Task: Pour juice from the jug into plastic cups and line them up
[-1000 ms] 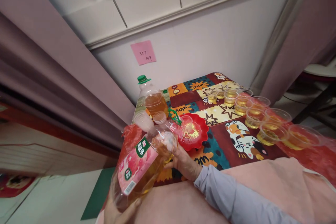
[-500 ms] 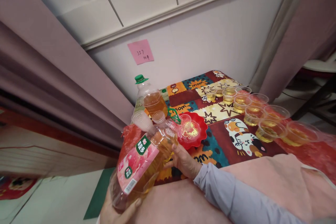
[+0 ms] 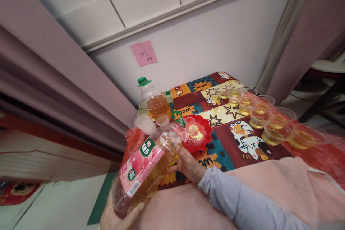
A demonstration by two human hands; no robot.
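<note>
A large clear bottle (image 3: 140, 176) with a pink label and amber liquid is tilted, its neck pointing toward a small clear cup on a red heart-shaped dish (image 3: 196, 133). My left hand (image 3: 118, 215) cups the bottle's base from below. My right hand (image 3: 187, 165), in a grey sleeve, grips the bottle near its shoulder. A second bottle (image 3: 153, 100) with a green cap stands upright behind, partly filled with amber liquid.
Several clear plastic cups (image 3: 258, 115) holding yellow liquid stand in rows at the table's right side, on a colourful cartoon tablecloth (image 3: 242, 143). A pink note (image 3: 143, 53) is stuck on the wall. Curtains hang at left and right; a pink apron covers my lap.
The view has shifted slightly; the bottle stays tilted over the dish and both hands keep their hold.
</note>
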